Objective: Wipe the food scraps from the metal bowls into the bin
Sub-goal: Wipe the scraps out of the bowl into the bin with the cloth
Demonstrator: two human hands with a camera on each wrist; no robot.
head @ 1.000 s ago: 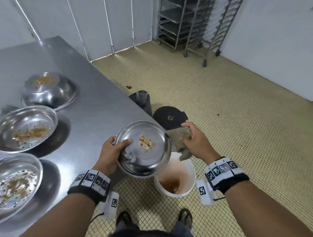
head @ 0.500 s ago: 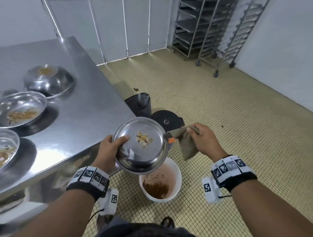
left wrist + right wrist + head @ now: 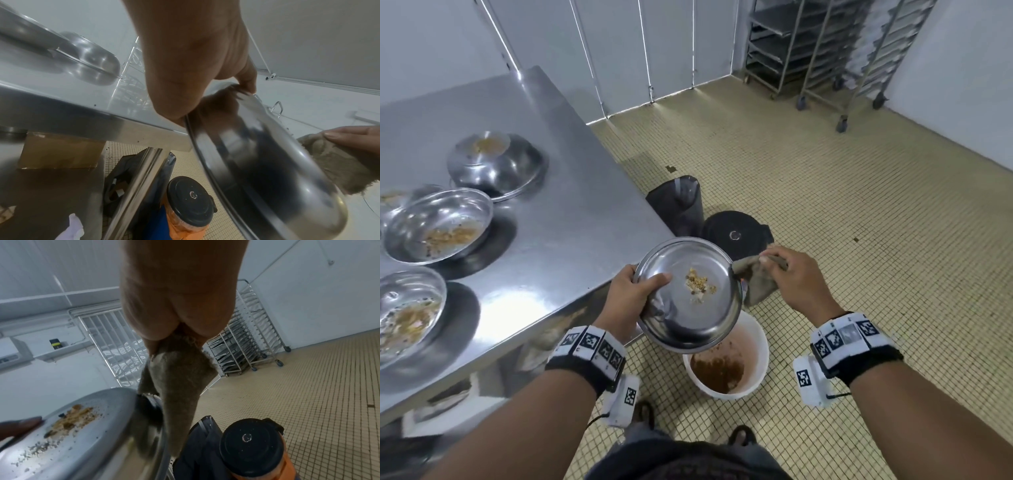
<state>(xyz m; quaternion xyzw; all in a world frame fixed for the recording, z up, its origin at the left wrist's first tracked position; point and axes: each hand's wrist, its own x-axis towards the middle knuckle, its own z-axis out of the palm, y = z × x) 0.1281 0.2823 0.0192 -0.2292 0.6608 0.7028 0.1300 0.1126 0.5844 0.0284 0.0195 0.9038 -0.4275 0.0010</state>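
Beside the stainless steel worktop (image 3: 571,219), over the white plastic bin (image 3: 760,349) on the floor, my left hand (image 3: 630,298) clamps the rim of the tilted round metal bowl (image 3: 688,294), thumb inside. At its right edge my right hand (image 3: 798,284) pinches the brown cloth (image 3: 756,284). Food scraps (image 3: 698,286) sit mid-bowl.

A commercial kitchen or dishwashing room, by the look of it. A large stainless-steel surface (image 3: 544,192) carries several soiled metal bowls (image 3: 438,224), wheeled tray racks (image 3: 822,51) stand against white panelled walls (image 3: 619,44), and small yellowish tiles cover the floor (image 3: 859,212) where a white scrap bin (image 3: 758,342) stands.
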